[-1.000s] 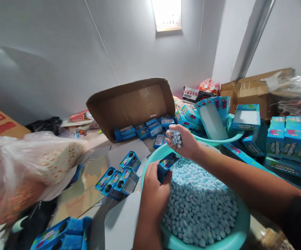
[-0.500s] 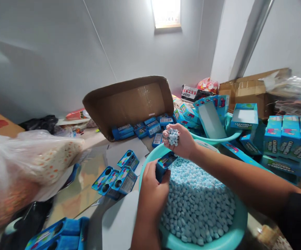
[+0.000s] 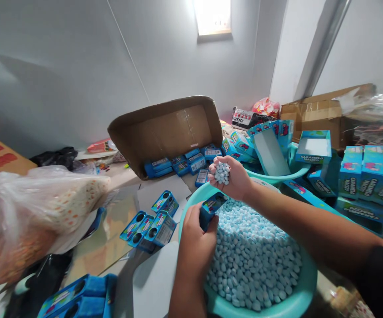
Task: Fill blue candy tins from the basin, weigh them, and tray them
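Observation:
My left hand (image 3: pixel 198 236) is wrapped round a small blue candy box (image 3: pixel 212 206), tilted over the near left part of a turquoise basin (image 3: pixel 306 289). Light blue candies (image 3: pixel 254 260) fill much of that basin. Just above the box, my right hand (image 3: pixel 236 179) is cupped, palm up, around a handful of light blue candies (image 3: pixel 222 172). The box's upper end lies close below the right hand's fingers. Left of the basin, several similar boxes with round dark holes (image 3: pixel 160 227) stand in a group.
Behind, an open cardboard carton (image 3: pixel 168 128) on its side holds several blue boxes. A second turquoise basin (image 3: pixel 274 179) with larger boxes sits at the back right, beside "Caramelo Macizo" boxes (image 3: pixel 350 172). Clear bags (image 3: pixel 42 212) lie at left; more blue boxes (image 3: pixel 79 298) at front left.
The view has shifted slightly, so everything sits a little farther right. Both hands keep their holds, the left on the box and the right on the candies.

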A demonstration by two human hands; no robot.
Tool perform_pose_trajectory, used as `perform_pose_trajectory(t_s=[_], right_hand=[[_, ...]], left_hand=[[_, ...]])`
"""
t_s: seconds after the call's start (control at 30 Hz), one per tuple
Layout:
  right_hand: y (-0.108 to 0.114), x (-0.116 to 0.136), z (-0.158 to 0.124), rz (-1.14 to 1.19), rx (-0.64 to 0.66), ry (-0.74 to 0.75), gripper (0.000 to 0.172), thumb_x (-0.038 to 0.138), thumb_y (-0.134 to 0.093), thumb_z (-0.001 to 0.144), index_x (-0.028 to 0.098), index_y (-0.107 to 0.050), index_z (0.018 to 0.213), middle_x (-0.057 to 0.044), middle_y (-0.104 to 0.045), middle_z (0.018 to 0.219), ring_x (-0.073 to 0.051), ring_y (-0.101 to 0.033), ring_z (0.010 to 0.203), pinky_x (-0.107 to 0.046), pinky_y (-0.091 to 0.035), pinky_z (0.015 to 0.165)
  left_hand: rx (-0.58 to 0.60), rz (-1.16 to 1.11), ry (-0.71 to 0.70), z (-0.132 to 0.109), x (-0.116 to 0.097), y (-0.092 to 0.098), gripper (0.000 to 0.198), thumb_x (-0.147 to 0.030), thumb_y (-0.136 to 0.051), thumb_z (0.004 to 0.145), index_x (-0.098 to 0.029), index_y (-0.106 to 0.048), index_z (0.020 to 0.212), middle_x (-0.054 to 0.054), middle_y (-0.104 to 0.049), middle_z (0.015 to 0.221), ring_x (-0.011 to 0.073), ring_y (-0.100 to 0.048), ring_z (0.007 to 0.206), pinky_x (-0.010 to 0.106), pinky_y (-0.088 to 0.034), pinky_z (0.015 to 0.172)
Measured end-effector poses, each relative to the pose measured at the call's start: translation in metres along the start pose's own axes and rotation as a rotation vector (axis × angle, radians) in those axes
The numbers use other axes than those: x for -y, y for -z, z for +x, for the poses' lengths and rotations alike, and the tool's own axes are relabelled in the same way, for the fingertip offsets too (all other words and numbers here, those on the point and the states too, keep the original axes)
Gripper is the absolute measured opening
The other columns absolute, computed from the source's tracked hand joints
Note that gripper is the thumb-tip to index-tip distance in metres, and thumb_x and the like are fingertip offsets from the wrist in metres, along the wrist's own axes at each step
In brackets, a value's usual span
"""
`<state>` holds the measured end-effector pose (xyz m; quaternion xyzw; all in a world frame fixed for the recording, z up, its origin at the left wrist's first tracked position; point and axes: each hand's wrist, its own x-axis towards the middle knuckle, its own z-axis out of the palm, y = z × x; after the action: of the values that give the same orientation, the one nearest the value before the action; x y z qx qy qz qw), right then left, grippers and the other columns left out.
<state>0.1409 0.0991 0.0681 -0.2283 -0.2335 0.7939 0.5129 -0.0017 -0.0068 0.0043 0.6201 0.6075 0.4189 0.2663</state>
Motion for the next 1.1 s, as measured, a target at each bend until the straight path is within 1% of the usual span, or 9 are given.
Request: perform_pose_trajectory(t_s=[0.33, 0.53, 0.83, 1.1], right_hand=[[0.0022, 0.0002, 0.0017, 0.026, 0.016, -0.001, 0.015, 0.028, -0.064, 0.080, 0.020, -0.052, 0.075, 0.001, -0.059, 0.063, -0.013, -0.059, 0.057, -0.023, -0.052, 0.056], [0.0035, -0.0010, 0.0022, 0.014, 0.036, -0.015, 0.015, 0.029, -0.061, 0.080, 0.020, -0.051, 0.073, 0.001, -0.058, 0.061, -0.013, -0.058, 0.055, -0.022, -0.050, 0.053], [0.0036, -0.0031, 0.0019, -0.024, 0.053, -0.011, 0.015, 0.028, -0.063, 0.079, 0.020, -0.051, 0.073, 0.001, -0.060, 0.062, -0.013, -0.059, 0.055, -0.022, -0.051, 0.053], [0.0034, -0.0058, 0.0031, -0.058, 0.043, -0.009, 0.021, 0.029, -0.068, 0.077, 0.019, -0.050, 0.071, 0.002, -0.057, 0.060, -0.011, -0.055, 0.051, -0.020, -0.049, 0.051]], left_hand=[[-0.012, -0.010, 0.016, -0.0013, 0.0008, 0.0001, 0.032, -0.033, -0.064, 0.089, -0.022, -0.065, 0.118, 0.009, -0.066, 0.118, 0.0271, -0.060, 0.113, 0.045, -0.045, 0.103], [0.015, -0.006, 0.016, -0.0010, 0.0000, 0.0001, 0.030, -0.032, -0.063, 0.089, -0.022, -0.063, 0.118, 0.008, -0.064, 0.120, 0.0257, -0.059, 0.115, 0.042, -0.043, 0.104], [0.013, -0.004, 0.019, -0.0015, 0.0012, 0.0003, 0.032, -0.032, -0.063, 0.089, -0.023, -0.063, 0.120, 0.009, -0.065, 0.122, 0.0270, -0.059, 0.117, 0.044, -0.044, 0.104], [0.000, -0.025, 0.021, -0.0004, 0.0019, -0.0001, 0.034, -0.032, -0.064, 0.088, -0.022, -0.064, 0.121, 0.010, -0.065, 0.124, 0.0287, -0.058, 0.120, 0.047, -0.042, 0.107]])
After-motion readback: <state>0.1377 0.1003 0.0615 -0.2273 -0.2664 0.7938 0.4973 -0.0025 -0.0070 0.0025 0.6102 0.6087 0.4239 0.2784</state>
